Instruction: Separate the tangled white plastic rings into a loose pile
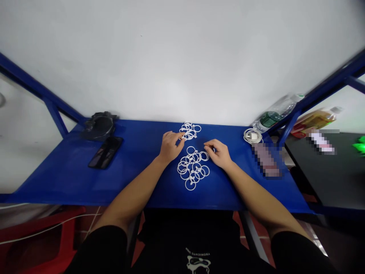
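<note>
Left grip [170,146] at white rings [188,134]; blue table [139,144], pale wall [176,68] behind.

Pixelated item [266,160] on right end of blue table [137,188], red stool [67,236] below table's left side cropped, green object [361,146] right of table cropped, contact between left hand [171,145] and white rings [190,133] unclear

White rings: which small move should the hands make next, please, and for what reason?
Probably the right hand should pinch one of the near rings, because it is close beside the right edge of that larger group. The left hand is at the far rings, a smaller group.
</note>
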Demonstrator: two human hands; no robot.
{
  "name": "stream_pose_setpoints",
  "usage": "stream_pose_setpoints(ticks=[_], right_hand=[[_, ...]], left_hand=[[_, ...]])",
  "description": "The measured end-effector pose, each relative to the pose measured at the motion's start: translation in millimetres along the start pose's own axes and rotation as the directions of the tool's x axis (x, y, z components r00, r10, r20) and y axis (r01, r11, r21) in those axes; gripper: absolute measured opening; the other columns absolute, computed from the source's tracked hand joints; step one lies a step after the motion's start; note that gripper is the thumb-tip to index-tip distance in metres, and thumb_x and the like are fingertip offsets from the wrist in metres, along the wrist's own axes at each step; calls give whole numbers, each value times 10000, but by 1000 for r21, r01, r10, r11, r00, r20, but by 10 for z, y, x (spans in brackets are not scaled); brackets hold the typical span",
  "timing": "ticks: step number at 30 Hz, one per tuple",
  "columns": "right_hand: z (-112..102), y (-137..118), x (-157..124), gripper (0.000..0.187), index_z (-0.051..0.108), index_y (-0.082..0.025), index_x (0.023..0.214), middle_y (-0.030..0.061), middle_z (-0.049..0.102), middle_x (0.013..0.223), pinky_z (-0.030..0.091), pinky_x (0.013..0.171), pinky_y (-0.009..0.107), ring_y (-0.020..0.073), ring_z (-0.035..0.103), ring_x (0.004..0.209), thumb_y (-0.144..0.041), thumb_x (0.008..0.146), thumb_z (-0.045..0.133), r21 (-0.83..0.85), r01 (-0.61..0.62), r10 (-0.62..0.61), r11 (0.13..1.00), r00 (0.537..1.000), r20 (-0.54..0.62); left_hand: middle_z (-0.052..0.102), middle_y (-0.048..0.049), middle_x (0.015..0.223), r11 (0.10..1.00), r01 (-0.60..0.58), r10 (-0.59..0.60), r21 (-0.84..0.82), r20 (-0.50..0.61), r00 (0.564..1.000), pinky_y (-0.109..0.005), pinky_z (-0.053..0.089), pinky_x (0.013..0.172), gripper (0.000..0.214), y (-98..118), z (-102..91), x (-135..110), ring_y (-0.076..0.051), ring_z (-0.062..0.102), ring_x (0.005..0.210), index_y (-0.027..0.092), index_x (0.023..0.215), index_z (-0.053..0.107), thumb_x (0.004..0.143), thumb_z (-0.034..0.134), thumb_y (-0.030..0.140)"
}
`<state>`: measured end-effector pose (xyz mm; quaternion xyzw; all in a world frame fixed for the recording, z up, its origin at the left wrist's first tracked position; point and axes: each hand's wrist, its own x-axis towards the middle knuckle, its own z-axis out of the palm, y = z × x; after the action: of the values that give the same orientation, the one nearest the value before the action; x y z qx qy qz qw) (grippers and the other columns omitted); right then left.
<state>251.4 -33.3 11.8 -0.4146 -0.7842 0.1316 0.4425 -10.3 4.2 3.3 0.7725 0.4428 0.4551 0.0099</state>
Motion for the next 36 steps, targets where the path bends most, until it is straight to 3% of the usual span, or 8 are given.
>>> stream_pose_setpoints(ticks=[5,10,18,24,30,36], right_hand=[[-23,-61,-14,137,704,-246,1094,36,718,888,552,701,334,183,665,764,-310,1019,608,7,26,-26,1000,1000,15],[-37,-82,-4,131,706,-246,1066,42,731,902,561,719,352,196,681,778,-299,1023,594,-6,36,-36,999,999,-24],[-35,-105,-8,128,697,-248,1090,56,735,955,574,736,370,200,683,799,-271,1021,592,-16,78,-79,997,995,-66],[-44,-174,9,152,695,-255,1139,71,748,996,592,797,408,230,708,892,-301,1009,630,-51,140,-142,989,988,-55],[24,-182,11,135,711,-247,1121,66,768,978,597,801,392,214,717,879,-281,1009,642,-30,255,-253,966,965,66],[95,-218,15,109,723,-238,1077,62,756,945,598,765,360,194,716,839,-284,1001,660,-5,236,-236,972,972,17]], left_hand=[[794,-19,961,993,-110,111,-35,49,993,-433,460,1052,120,146,-5,-23,-192,713,932,238,1010,752,995,637,268],[795,-18,1025,985,-157,166,-76,130,978,-414,479,977,166,257,-8,-38,-184,706,960,237,1064,752,1016,594,232],[765,-52,1038,926,-346,369,-153,174,913,-352,515,829,247,304,-22,-80,-181,703,938,218,1170,739,1020,547,176],[787,-53,995,908,-392,411,-147,145,900,-347,535,807,203,386,-41,-86,-177,719,889,199,1115,746,1026,565,223],[806,-39,1016,892,-418,436,-172,81,896,-336,541,785,188,370,-48,-113,-158,738,878,220,1081,758,1017,581,213],[809,-12,945,913,-386,390,-134,-2,921,-330,551,766,133,401,-71,-96,-150,743,839,232,1002,751,1004,619,220]])
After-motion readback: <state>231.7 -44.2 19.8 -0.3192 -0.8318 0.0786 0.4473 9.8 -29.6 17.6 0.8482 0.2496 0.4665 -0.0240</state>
